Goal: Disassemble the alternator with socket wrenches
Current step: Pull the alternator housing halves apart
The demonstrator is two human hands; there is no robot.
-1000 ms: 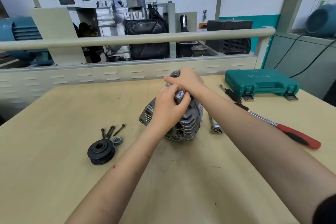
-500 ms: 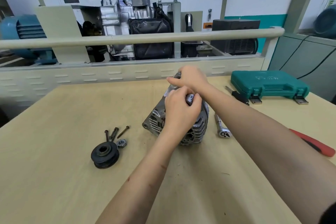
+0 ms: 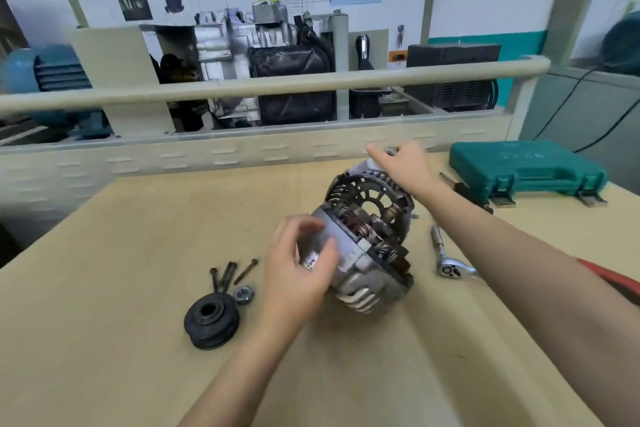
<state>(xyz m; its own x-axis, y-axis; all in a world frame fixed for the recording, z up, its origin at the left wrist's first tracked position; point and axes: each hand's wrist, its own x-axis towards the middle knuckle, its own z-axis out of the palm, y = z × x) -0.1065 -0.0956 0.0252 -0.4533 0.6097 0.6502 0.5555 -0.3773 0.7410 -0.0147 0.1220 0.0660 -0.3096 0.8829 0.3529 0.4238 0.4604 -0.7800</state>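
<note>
The alternator lies split open at the middle of the table. Its silver front half [image 3: 363, 284] rests on the table, with copper windings [image 3: 367, 229] showing in the gap. My left hand [image 3: 301, 263], blurred, curls round the left side of that front half. The rear housing [image 3: 360, 189], dark and slotted, is tilted up and away from the front half. My right hand [image 3: 405, 166] grips its top edge. A ratchet wrench [image 3: 446, 260] lies on the table just right of the alternator, under my right forearm.
A black pulley [image 3: 211, 321], a nut [image 3: 243, 295] and several long bolts [image 3: 228, 274] lie left of the alternator. A green tool case [image 3: 526, 166] sits at the back right with a black tool [image 3: 464, 189] beside it. A red-handled tool [image 3: 609, 281] lies at the right.
The two alternator halves have come apart: my right hand has tilted the rear housing up and back, exposing the windings. My left hand has dropped from the top to the front half's side.
</note>
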